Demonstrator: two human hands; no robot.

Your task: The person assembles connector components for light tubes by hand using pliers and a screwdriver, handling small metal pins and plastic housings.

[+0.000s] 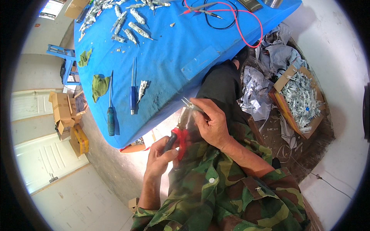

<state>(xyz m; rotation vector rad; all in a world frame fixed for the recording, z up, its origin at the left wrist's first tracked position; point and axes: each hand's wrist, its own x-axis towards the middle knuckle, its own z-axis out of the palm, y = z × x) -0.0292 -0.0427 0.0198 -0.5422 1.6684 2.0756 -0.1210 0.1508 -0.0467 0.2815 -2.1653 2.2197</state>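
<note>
Gripping: left hand [160,156] closes around the red-handled pliers [180,134], just below the blue table [173,57] edge.
Workpiece: right hand [210,121] pinches a small metal part [187,103] at the plier tip.
Advice: judged best to keep the part steady, squeezing evenly.
Tools: two screwdrivers [111,115] lie on the table.

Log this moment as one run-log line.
left hand: grips red-handled pliers | right hand: holds small metal part at plier tips | blue table: screwdrivers
</note>
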